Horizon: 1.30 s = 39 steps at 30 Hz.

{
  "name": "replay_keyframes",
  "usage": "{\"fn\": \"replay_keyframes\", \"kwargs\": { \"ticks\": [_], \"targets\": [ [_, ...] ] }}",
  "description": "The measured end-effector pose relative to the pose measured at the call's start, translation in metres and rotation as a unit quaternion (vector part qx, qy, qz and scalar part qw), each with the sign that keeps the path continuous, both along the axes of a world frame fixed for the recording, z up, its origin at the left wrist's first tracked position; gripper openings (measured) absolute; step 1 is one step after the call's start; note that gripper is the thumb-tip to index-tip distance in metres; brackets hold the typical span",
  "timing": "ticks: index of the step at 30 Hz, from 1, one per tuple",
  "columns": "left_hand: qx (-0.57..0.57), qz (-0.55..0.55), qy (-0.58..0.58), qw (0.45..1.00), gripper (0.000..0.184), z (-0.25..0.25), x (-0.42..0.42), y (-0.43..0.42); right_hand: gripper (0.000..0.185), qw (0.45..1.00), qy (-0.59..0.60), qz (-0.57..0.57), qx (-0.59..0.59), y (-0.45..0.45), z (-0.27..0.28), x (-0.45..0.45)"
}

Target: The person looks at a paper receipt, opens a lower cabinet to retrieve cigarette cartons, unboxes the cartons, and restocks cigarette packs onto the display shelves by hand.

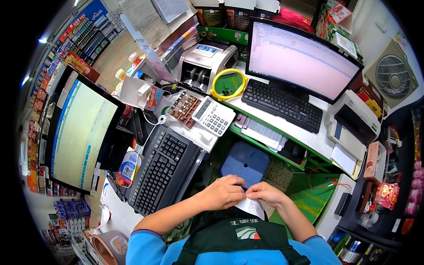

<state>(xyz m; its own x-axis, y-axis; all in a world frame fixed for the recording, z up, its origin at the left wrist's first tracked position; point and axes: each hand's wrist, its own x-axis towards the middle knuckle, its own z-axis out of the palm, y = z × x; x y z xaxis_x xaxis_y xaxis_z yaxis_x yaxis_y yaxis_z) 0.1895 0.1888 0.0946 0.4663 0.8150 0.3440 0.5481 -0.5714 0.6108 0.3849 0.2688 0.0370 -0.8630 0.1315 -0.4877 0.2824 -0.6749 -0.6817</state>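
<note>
Left hand (226, 191) and right hand (266, 194): fingers pinching slip (251, 207) at far end; light, even tension should prevent tearing.

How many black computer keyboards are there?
2. A slim black keyboard lies in front of the pinkish-white computer screen, upper right; a chunky black keyboard lies beside the pale green computer screen, left. No others show.
</note>
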Motion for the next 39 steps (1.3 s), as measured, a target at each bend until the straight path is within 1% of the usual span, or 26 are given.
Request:
{"fn": "replay_keyframes", "kwargs": {
  "ticks": [1,2,3,4,5,6,7,9,10,11,13,15,17,19,21,24,25,27,28,29,31,33,35,36,38,39],
  "targets": [
    [-0.022,0.002,-0.046,0.999,0.01,-0.001,-0.001,-0.003,0.013,1.0,-0.002,-0.002,-0.024,0.0,-0.002,0.0],
    [-0.027,-0.006,-0.086,0.996,0.02,-0.002,-0.004,-0.002,0.013,1.0,0.009,0.004,-0.015,0.001,0.002,0.0],
    [-0.029,-0.005,-0.086,0.996,0.02,0.0,-0.008,-0.003,0.013,1.0,0.008,0.005,-0.017,0.002,0.005,0.001],
    [-0.186,0.041,-0.117,0.975,0.028,0.005,-0.012,-0.006,0.013,1.0,0.011,0.0,-0.011,0.002,0.008,0.002],
    [-0.336,0.085,-0.146,0.926,0.036,0.01,-0.016,-0.005,0.013,1.0,0.013,-0.005,-0.004,0.003,0.011,0.002],
    [-0.43,0.074,-0.198,0.878,0.049,0.008,-0.026,-0.002,0.014,0.999,-0.002,-0.01,0.042,0.003,0.013,0.001],
    [-0.488,0.048,-0.182,0.852,0.05,0.005,-0.037,0.0,0.014,0.999,-0.003,-0.008,0.047,0.003,0.016,0.0],
    [-0.542,-0.045,-0.103,0.833,0.048,0.01,-0.058,0.009,0.014,0.988,-0.045,-0.037,0.143,0.002,0.022,-0.005],
    [-0.545,-0.048,-0.116,0.829,0.042,0.008,-0.067,0.009,0.013,0.983,-0.056,-0.044,0.167,0.0,0.021,-0.007],
    [-0.52,-0.044,-0.119,0.845,0.038,0.008,-0.077,0.012,0.013,0.983,-0.056,-0.043,0.167,-0.002,0.02,-0.008],
    [-0.501,-0.03,-0.023,0.865,0.036,0.022,-0.103,0.028,0.011,0.941,-0.154,-0.075,0.293,-0.003,0.016,-0.01],
    [-0.382,0.038,0.074,0.92,0.033,0.031,-0.135,0.043,0.01,0.916,-0.16,-0.189,0.316,-0.003,0.008,-0.01],
    [-0.236,0.185,0.077,0.951,0.041,0.02,-0.175,0.063,0.011,0.887,-0.19,-0.254,0.336,0.0,-0.002,-0.004],
    [-0.333,0.342,-0.113,0.871,0.032,0.013,-0.212,0.092,0.011,0.877,-0.204,-0.27,0.341,0.001,-0.013,0.007],
    [-0.246,0.417,-0.171,0.858,0.033,-0.04,-0.264,0.114,0.011,0.867,-0.217,-0.287,0.344,-0.001,-0.02,0.012],
    [-0.269,0.456,-0.267,0.805,0.034,-0.049,-0.284,0.128,0.012,0.867,-0.247,-0.308,0.303,-0.014,-0.028,0.016],
    [-0.269,0.455,-0.267,0.806,0.034,-0.056,-0.286,0.131,0.012,0.867,-0.247,-0.31,0.303,-0.019,-0.03,0.018],
    [-0.237,0.483,-0.239,0.808,0.033,-0.066,-0.298,0.13,0.013,0.859,-0.258,-0.305,0.321,-0.027,-0.034,0.015],
    [-0.14,0.479,-0.166,0.85,0.031,-0.082,-0.311,0.131,0.014,0.846,-0.265,-0.288,0.363,-0.03,-0.029,0.011],
    [-0.068,0.493,-0.13,0.858,0.026,-0.061,-0.305,0.127,0.014,0.851,-0.255,-0.282,0.364,-0.033,-0.032,0.008],
    [0.096,0.578,0.015,0.81,0.021,-0.007,-0.296,0.115,0.015,0.86,-0.262,-0.32,0.299,-0.04,-0.039,0.008],
    [0.204,0.649,0.026,0.733,0.012,0.012,-0.311,0.107,0.016,0.869,-0.254,-0.319,0.282,-0.042,-0.043,0.003],
    [0.263,0.671,0.132,0.681,0.014,0.002,-0.344,0.101,0.016,0.866,-0.24,-0.331,0.287,-0.04,-0.047,-0.004],
    [0.268,0.671,0.133,0.678,0.014,-0.008,-0.355,0.097,0.016,0.867,-0.236,-0.331,0.289,-0.038,-0.044,-0.008],
    [0.117,0.713,0.205,0.66,0.017,-0.036,-0.373,0.092,0.015,0.855,-0.227,-0.313,0.346,-0.03,-0.035,-0.018],
    [-0.013,0.707,0.194,0.68,0.021,-0.046,-0.38,0.089,0.015,0.853,-0.225,-0.315,0.348,-0.027,-0.034,-0.021]
  ]
}}
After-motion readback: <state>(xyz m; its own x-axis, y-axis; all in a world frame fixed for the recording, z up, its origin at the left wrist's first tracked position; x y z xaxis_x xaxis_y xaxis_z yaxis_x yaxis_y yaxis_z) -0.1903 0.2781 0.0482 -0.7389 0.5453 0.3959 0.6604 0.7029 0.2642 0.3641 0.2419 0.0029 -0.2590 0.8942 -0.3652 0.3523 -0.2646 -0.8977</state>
